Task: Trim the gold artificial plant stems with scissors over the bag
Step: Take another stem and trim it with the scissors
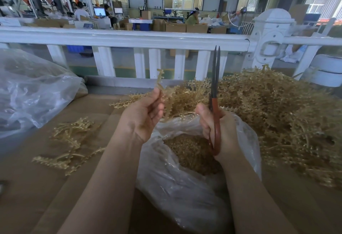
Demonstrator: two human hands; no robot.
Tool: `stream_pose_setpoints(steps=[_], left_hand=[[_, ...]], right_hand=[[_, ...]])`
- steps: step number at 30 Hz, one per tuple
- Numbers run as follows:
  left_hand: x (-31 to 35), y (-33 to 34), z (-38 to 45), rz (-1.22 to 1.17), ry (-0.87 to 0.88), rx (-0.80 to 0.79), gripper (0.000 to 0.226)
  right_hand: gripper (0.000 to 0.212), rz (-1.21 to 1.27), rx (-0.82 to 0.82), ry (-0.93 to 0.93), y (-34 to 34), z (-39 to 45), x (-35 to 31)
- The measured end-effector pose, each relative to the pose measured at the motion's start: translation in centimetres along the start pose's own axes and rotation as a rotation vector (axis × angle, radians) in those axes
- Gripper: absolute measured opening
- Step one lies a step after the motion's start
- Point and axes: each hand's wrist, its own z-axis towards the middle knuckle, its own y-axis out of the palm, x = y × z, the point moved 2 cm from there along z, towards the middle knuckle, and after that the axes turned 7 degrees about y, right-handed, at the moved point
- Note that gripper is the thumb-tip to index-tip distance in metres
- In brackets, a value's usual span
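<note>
My left hand point(143, 115) pinches a short gold plant stem point(160, 80) that stands upright above its fingertips. My right hand point(220, 132) grips red-handled scissors point(215, 100), blades nearly closed and pointing up. Both hands hover over an open clear plastic bag point(177, 182) holding gold trimmings point(190, 152). The stem and the blades are apart.
A big heap of gold stems point(277, 108) fills the right of the cardboard surface point(27, 187). Several loose stems point(70, 141) lie at the left. Another clear bag point(31, 93) sits far left. A white railing point(129, 39) runs behind.
</note>
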Motion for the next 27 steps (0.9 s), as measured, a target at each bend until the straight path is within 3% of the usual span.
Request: stream_pose_setpoints(steps=[3,6,9,13,19,27], left_hand=[[-0.4,0.2,0.0,-0.014,0.024,0.02,0.019],[-0.6,0.3,0.0,-0.019,0.035,0.009,0.019],[-0.7,0.4,0.0,-0.022,0.034,0.007,0.01],[-0.8,0.7,-0.2,0.04,0.048,0.016,0.015],[-0.5,0.8,-0.3,-0.009,0.03,-0.047,0.007],[-0.4,0.7,-0.5,-0.086,0.04,-0.056,0.015]], right_hand=[[0.038,-0.154,0.009,-0.05,0.4,-0.1,0.0],[0.047,-0.402,0.027,-0.087,0.7,-0.3,0.4],[0.041,-0.67,0.02,-0.161,0.8,-0.4,0.8],[0.042,-0.901,0.052,-0.278,1.2,-0.3,1.1],[0.051,-0.972,0.15,-0.199,0.3,0.4,2.0],[0.053,-1.051,0.131,-0.256,0.6,0.0,1.4]])
